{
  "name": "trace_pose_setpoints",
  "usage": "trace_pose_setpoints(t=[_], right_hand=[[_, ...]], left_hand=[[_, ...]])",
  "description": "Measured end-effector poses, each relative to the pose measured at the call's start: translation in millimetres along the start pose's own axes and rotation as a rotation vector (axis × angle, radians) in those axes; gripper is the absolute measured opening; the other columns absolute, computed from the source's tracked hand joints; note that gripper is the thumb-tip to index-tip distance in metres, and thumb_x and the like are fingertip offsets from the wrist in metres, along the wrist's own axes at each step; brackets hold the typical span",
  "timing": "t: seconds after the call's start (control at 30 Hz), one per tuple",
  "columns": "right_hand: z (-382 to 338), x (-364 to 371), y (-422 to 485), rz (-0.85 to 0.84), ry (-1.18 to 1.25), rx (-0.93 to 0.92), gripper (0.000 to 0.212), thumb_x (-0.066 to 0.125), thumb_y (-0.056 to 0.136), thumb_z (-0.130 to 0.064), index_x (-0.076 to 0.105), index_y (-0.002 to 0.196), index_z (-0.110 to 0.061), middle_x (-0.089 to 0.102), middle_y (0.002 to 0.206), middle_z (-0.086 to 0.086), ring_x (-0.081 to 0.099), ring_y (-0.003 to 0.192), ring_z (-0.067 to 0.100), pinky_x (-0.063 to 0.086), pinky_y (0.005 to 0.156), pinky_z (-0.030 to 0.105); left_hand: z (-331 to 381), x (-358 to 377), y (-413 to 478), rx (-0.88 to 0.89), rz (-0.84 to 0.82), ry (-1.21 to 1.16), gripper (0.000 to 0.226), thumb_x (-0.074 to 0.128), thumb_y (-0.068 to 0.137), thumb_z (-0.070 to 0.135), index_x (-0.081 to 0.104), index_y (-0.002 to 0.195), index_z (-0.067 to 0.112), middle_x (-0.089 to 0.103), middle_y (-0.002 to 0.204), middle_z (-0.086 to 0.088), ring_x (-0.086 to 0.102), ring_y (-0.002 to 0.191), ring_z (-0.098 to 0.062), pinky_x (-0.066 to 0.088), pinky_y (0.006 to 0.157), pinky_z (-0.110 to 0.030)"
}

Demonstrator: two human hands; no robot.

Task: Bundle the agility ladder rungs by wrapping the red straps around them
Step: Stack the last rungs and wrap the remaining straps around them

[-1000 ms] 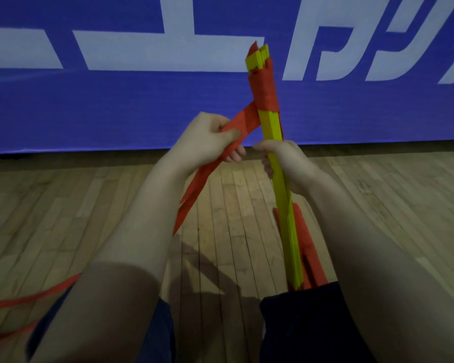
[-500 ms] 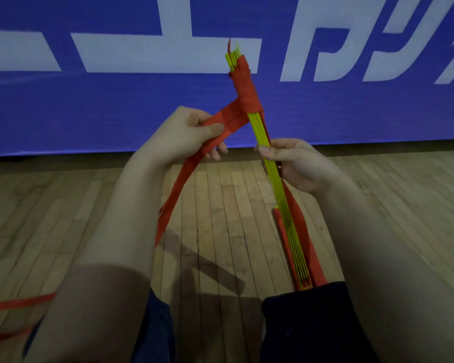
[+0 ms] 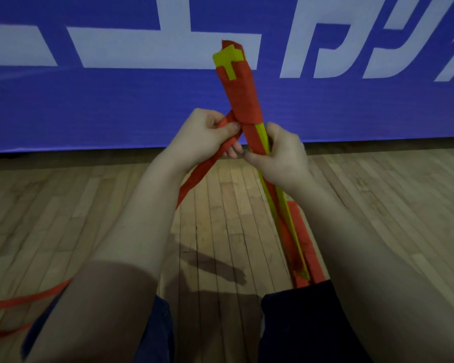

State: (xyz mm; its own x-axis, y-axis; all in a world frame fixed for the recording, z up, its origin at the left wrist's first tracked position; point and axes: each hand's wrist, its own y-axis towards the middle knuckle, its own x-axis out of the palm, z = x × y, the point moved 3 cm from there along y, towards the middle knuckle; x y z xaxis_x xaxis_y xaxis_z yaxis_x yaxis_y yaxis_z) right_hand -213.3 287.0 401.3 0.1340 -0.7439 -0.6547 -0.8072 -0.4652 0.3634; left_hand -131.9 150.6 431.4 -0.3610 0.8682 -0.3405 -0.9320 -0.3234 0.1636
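Observation:
A stack of yellow ladder rungs (image 3: 227,57) stands nearly upright in front of me, its lower end by my right thigh. Red strap (image 3: 243,100) is wound round its upper part in several turns. My right hand (image 3: 281,155) grips the stack just below the wound part. My left hand (image 3: 203,137) pinches the loose red strap (image 3: 197,176) right beside the stack, thumb on top. From there the strap drops behind my left forearm and trails over the floor at the lower left as a strap tail (image 3: 24,299).
I sit on a wooden plank floor (image 3: 220,231), with my dark shorts (image 3: 304,323) at the bottom edge. A blue banner with large white lettering (image 3: 116,100) stands along the floor just behind the stack.
The stack has turned in my right hand and shows its broad face. My left hand has come in close to the stack with the strap. The red winding reaches further down.

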Motion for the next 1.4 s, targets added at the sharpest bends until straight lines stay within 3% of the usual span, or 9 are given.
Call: trace_pose_setpoints(t=[0.23,0.47,0.6,0.73,0.87,0.93,1.03,1.2,1.4], right_hand=[[-14.3,16.5,-5.9,0.047,-0.143,-0.071,0.023,0.060,0.083,-0.036,0.055,0.096,-0.017,0.065,0.091,0.005,0.063,0.090,0.032,0.050,0.073,0.043],[-20.9,27.8,-12.4,-0.004,-0.378,-0.062,0.034,0.056,0.087,-0.023,0.049,0.119,-0.011,0.059,0.104,0.009,0.061,0.096,0.033,0.039,0.070,0.035],[-24.3,28.0,-11.7,-0.021,-0.431,-0.130,0.034,0.060,0.085,-0.026,0.048,0.112,-0.008,0.049,0.111,0.009,0.056,0.098,0.034,0.035,0.067,0.036],[-15.6,26.4,-10.5,-0.070,0.126,0.045,0.047,0.073,0.077,-0.032,0.033,0.096,-0.017,0.051,0.089,-0.002,0.057,0.078,0.022,0.040,0.064,0.035],[-3.8,11.9,-7.8,-0.489,0.760,0.168,0.044,0.074,0.080,-0.021,0.054,0.119,-0.015,0.071,0.101,0.011,0.067,0.095,0.022,0.051,0.090,0.039],[0.5,5.3,-9.2,-0.686,0.849,0.177,0.032,0.065,0.083,-0.023,0.066,0.114,-0.017,0.071,0.103,0.016,0.066,0.100,0.026,0.049,0.090,0.039],[8.3,7.9,-13.9,-0.902,0.956,0.194,0.046,0.076,0.075,-0.032,0.065,0.119,-0.020,0.065,0.121,0.018,0.061,0.116,0.032,0.047,0.097,0.047],[4.2,0.7,-16.4,-0.992,0.954,0.171,0.055,0.082,0.066,-0.043,0.061,0.100,-0.006,0.063,0.066,0.015,0.064,0.058,0.025,0.055,0.057,0.036],[10.5,-1.0,-14.0,-0.940,1.003,0.149,0.053,0.081,0.066,-0.040,0.058,0.097,-0.005,0.050,0.056,0.009,0.047,0.042,0.020,0.040,0.046,0.025]], left_hand=[[7.5,13.4,1.1,-0.024,0.101,0.029,0.019,0.043,0.085,-0.002,0.060,0.076,0.001,0.067,0.057,-0.002,0.060,0.047,-0.010,0.050,0.053,-0.023],[2.1,24.1,-4.2,-0.067,0.318,0.254,0.059,0.063,0.074,0.061,0.067,0.070,0.002,0.067,0.057,-0.007,0.066,0.059,-0.018,0.053,0.062,-0.034],[-1.1,16.4,0.8,0.015,0.376,0.318,0.051,0.057,0.087,0.050,0.062,0.062,0.005,0.064,0.057,-0.011,0.066,0.062,-0.021,0.051,0.065,-0.038],[4.2,11.6,1.0,0.026,0.391,0.119,0.043,0.055,0.094,0.039,0.056,0.060,0.012,0.056,0.042,0.001,0.058,0.042,-0.006,0.043,0.045,-0.023],[-0.4,3.1,1.1,0.022,0.295,-0.097,0.045,0.057,0.092,0.043,0.060,0.066,0.006,0.057,0.048,-0.003,0.053,0.042,-0.010,0.040,0.049,-0.026],[-0.1,4.3,-0.1,0.061,0.202,-0.172,0.049,0.055,0.092,0.043,0.062,0.068,0.002,0.058,0.052,-0.010,0.052,0.045,-0.016,0.039,0.051,-0.029],[4.3,7.4,-3.4,0.091,0.079,-0.218,0.051,0.050,0.097,0.040,0.060,0.062,0.005,0.054,0.051,-0.009,0.050,0.047,-0.022,0.037,0.051,-0.031],[10.0,-1.7,-6.4,0.115,-0.020,-0.177,0.041,0.051,0.097,0.032,0.064,0.067,0.007,0.064,0.054,-0.004,0.058,0.048,-0.012,0.046,0.051,-0.019],[2.6,-15.7,-10.5,0.010,-0.199,-0.148,0.021,0.066,0.078,0.028,0.065,0.084,0.008,0.074,0.073,-0.005,0.068,0.059,-0.010,0.053,0.056,-0.018]])
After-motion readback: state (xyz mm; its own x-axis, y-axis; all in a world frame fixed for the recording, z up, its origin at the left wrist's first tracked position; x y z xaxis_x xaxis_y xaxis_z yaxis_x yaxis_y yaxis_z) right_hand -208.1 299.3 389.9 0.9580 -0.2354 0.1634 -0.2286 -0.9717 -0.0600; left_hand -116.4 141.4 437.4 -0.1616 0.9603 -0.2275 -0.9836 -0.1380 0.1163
